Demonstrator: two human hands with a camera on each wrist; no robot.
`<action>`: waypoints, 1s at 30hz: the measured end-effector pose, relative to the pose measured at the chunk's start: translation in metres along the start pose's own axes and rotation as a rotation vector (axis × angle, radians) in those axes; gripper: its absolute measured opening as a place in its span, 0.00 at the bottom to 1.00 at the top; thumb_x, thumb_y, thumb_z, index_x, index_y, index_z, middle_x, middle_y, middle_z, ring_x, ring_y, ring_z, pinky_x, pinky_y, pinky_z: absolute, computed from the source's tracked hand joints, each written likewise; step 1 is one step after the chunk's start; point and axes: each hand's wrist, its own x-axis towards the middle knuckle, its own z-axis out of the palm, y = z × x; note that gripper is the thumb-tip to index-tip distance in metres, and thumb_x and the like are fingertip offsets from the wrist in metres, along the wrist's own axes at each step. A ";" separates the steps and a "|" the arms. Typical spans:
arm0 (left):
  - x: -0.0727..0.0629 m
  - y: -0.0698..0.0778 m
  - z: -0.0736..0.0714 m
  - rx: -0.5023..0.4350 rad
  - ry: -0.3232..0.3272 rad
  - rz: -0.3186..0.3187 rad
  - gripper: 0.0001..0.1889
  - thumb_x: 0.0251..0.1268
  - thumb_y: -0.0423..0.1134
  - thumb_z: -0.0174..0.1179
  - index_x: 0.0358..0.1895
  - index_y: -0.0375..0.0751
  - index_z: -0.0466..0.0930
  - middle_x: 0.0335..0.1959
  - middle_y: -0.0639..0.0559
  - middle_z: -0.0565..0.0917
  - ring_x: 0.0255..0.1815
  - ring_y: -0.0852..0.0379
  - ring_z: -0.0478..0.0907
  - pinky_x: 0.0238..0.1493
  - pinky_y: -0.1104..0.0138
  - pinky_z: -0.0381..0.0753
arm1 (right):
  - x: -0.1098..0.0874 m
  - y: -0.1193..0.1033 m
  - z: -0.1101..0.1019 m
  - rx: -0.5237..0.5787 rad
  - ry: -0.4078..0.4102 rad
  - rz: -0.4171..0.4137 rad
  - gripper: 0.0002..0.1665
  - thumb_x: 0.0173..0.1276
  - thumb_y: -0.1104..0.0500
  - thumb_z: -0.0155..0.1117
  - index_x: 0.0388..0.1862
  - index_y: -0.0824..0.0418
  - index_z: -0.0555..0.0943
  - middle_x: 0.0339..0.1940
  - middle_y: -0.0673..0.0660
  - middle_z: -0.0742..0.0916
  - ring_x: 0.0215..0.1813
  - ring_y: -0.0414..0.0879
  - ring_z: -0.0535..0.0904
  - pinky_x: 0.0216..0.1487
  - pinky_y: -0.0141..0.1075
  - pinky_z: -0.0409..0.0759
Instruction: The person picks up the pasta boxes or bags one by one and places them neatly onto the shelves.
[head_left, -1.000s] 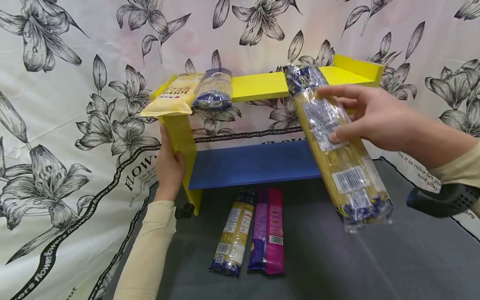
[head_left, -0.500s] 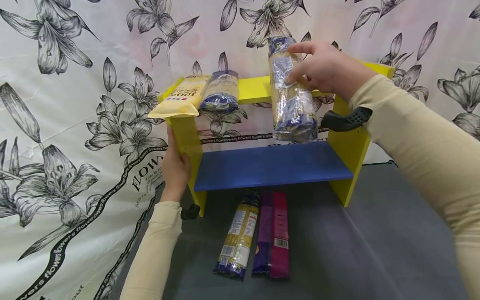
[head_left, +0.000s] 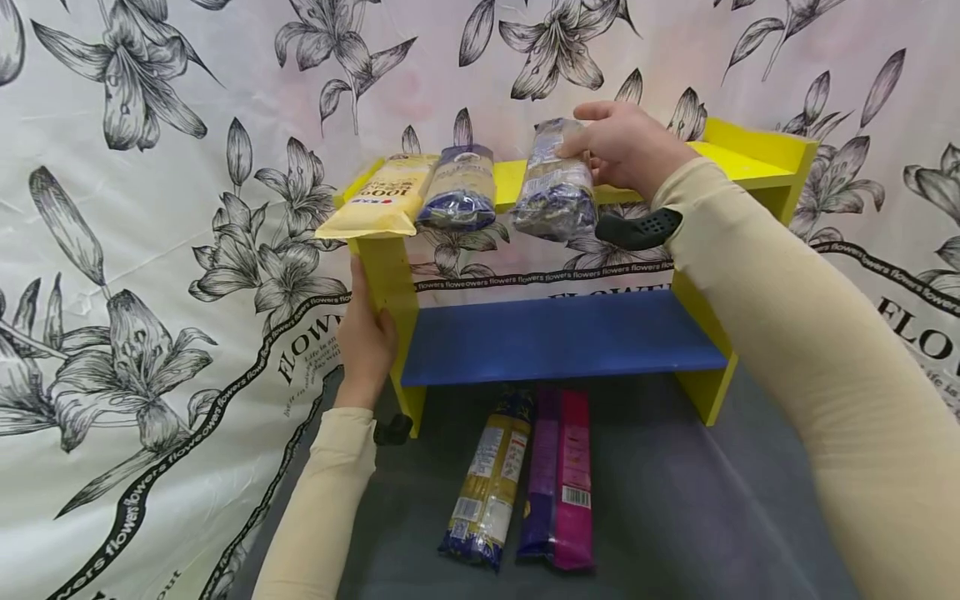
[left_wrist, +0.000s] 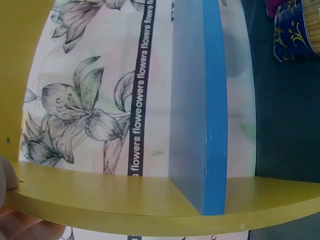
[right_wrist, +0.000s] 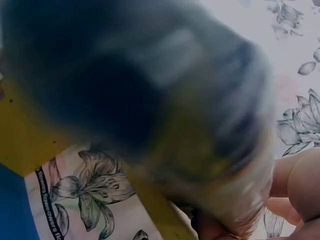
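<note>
My right hand [head_left: 628, 146] grips a clear-and-blue packet of spaghetti [head_left: 551, 183] at the top board [head_left: 750, 167] of a yellow-and-blue shelf unit. The packet's near end juts out over the board's front edge. Blurred and close, the same packet [right_wrist: 175, 100] fills much of the right wrist view, with fingers [right_wrist: 305, 185] at its side. My left hand [head_left: 365, 350] holds the unit's yellow left side panel [head_left: 386, 283]; in the left wrist view, thumb and fingers [left_wrist: 30, 227] lie on opposite sides of the panel's edge.
On the top board's left lie a yellow bag [head_left: 386, 196] and a blue-ended packet [head_left: 461, 187], side by side. The blue middle board [head_left: 562, 337] runs below. On the dark tabletop underneath lie another spaghetti packet [head_left: 487, 483] and a purple-and-pink packet [head_left: 558, 483]. A flowered cloth [head_left: 150, 333] hangs behind.
My right hand has carried the spaghetti packet left, first up and then down to the top board, levelling it with its end toward me. The left hand keeps its hold on the side panel.
</note>
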 end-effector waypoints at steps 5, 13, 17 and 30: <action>0.002 0.000 0.002 -0.002 -0.003 0.013 0.39 0.69 0.24 0.52 0.82 0.38 0.49 0.49 0.24 0.83 0.31 0.31 0.79 0.34 0.44 0.78 | -0.001 0.004 -0.001 0.056 -0.022 -0.021 0.50 0.75 0.72 0.52 0.84 0.33 0.50 0.87 0.49 0.48 0.83 0.49 0.58 0.73 0.37 0.71; 0.002 -0.002 0.001 -0.015 0.003 0.012 0.39 0.69 0.23 0.51 0.82 0.38 0.50 0.49 0.24 0.83 0.31 0.31 0.79 0.34 0.45 0.77 | -0.015 0.012 -0.004 -0.103 -0.179 -0.159 0.50 0.75 0.67 0.57 0.85 0.35 0.47 0.86 0.57 0.50 0.83 0.55 0.59 0.77 0.42 0.68; 0.000 -0.004 0.001 -0.022 0.003 0.010 0.39 0.68 0.23 0.51 0.82 0.37 0.51 0.50 0.23 0.82 0.29 0.32 0.77 0.33 0.45 0.76 | -0.034 0.018 -0.008 -0.384 -0.196 -0.268 0.48 0.75 0.54 0.61 0.85 0.40 0.48 0.86 0.60 0.55 0.82 0.55 0.60 0.81 0.49 0.61; 0.001 -0.002 0.001 -0.049 -0.010 -0.020 0.38 0.70 0.24 0.51 0.82 0.37 0.50 0.54 0.22 0.81 0.35 0.28 0.80 0.40 0.41 0.79 | -0.073 0.046 -0.023 -0.727 -0.176 -0.447 0.43 0.69 0.47 0.66 0.81 0.49 0.64 0.82 0.61 0.66 0.82 0.58 0.61 0.78 0.59 0.61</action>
